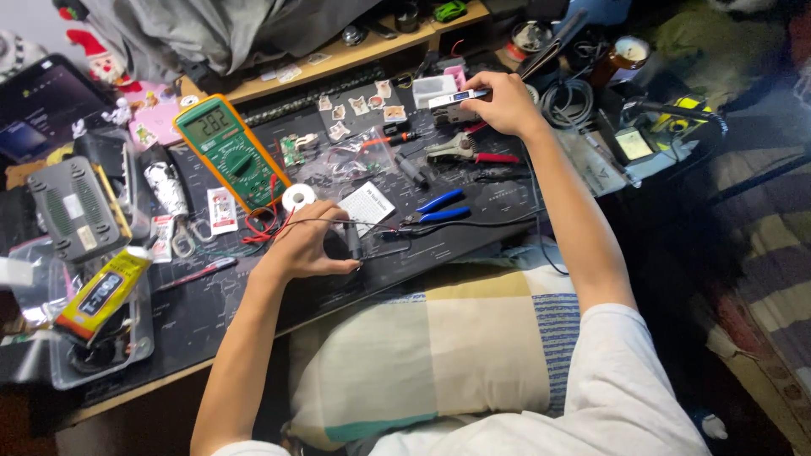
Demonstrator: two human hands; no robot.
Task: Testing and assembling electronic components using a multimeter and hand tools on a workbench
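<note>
My left hand (306,245) rests on the black work mat (203,312), its fingers pinched on a small dark part (353,241) with thin black wires running off to the right. My right hand (503,103) reaches to the far side of the mat and is shut on a slim white and blue tool (449,100). Blue-handled pliers (438,209) lie just right of my left hand. A white card (367,206) and a roll of white tape (297,197) sit just above it.
A green and yellow multimeter (230,150) with red leads lies at the upper left. Red-handled cutters (465,152) sit below my right hand. A yellow glue tube (103,291) lies in a clear tray at left. A pillow (439,355) lies on my lap.
</note>
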